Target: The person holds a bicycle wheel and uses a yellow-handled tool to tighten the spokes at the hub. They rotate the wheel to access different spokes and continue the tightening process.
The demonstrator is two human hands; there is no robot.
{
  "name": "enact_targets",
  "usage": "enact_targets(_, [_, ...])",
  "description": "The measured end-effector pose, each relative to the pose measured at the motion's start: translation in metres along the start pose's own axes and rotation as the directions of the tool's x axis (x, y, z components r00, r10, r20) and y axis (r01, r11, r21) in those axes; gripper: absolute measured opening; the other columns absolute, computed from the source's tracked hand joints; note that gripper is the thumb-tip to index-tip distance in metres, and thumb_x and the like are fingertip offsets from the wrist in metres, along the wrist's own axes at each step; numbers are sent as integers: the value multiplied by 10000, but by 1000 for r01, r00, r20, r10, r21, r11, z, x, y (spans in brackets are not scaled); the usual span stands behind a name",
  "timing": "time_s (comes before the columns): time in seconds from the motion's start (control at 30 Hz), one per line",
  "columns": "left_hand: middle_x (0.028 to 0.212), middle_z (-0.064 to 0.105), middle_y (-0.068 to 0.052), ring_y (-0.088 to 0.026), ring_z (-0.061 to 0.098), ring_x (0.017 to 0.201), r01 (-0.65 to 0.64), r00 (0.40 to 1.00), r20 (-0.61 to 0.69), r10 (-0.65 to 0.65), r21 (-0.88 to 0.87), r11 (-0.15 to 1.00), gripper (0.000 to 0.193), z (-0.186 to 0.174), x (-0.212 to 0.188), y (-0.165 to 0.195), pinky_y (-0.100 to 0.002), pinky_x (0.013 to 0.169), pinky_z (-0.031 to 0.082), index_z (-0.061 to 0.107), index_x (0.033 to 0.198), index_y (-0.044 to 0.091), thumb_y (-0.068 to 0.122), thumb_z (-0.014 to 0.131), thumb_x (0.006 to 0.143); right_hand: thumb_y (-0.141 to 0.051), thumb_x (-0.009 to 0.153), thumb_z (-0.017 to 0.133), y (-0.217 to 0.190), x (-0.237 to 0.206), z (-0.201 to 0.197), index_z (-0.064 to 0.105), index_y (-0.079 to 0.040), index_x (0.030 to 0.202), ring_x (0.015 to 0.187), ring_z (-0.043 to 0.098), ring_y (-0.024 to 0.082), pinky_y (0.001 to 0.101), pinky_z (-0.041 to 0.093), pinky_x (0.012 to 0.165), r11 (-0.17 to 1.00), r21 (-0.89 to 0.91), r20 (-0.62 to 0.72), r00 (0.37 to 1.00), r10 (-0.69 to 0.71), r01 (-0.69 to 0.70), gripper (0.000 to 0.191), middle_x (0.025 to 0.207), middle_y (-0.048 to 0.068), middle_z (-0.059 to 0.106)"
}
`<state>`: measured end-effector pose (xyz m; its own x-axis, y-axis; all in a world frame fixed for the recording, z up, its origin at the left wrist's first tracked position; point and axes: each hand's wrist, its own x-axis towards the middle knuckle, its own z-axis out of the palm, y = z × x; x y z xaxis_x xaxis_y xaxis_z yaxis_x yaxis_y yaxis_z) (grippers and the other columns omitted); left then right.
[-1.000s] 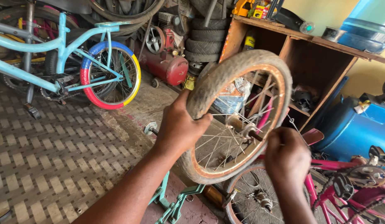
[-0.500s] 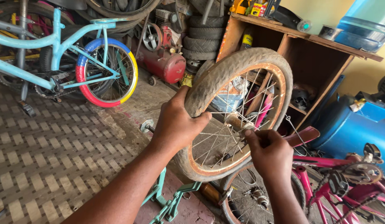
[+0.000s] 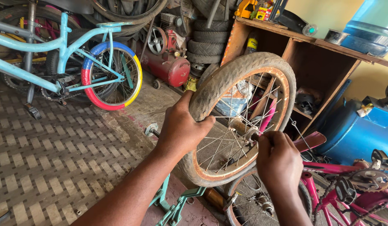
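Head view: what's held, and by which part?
A small bicycle wheel. The left hand grips its worn tyre at the rim's near side; the right hand pinches the axle end at the hub.

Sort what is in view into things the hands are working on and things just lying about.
In hand:
- small rusty-rimmed spoked wheel with worn grey tyre
- left hand gripping the tyre
- right hand at the wheel's hub axle

Lying about:
- light blue bicycle
- red compressor tank
- brown wooden shelf
- blue plastic drum
- pink bicycle frame
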<state>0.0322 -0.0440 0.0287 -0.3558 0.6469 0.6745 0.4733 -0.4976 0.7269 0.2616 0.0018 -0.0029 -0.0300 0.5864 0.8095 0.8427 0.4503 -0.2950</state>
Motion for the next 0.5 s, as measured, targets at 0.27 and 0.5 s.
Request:
enact_targets(0.27, [948,782,-149,-292,795,934,5,1000,13,-4,-28,1000,443,4,-2,6,-393,801,628,625,1147,73,182,791,751,-277,1035,643,33,3,6,718,-20,1099,816,725,207,341,559,755,822,434,182,930,320,-368,275,939,138,773])
enact_targets(0.5, [992,788,-156,-282,795,959,27,999,47,-25,-38,999,479,1,-3,8,-393,822,626,630,1182,73,171,792,742,-218,876,777,15,4,1,752,-34,1024,825,767,158,309,609,721,948,318,64,998,12,-32,237,965,101,763])
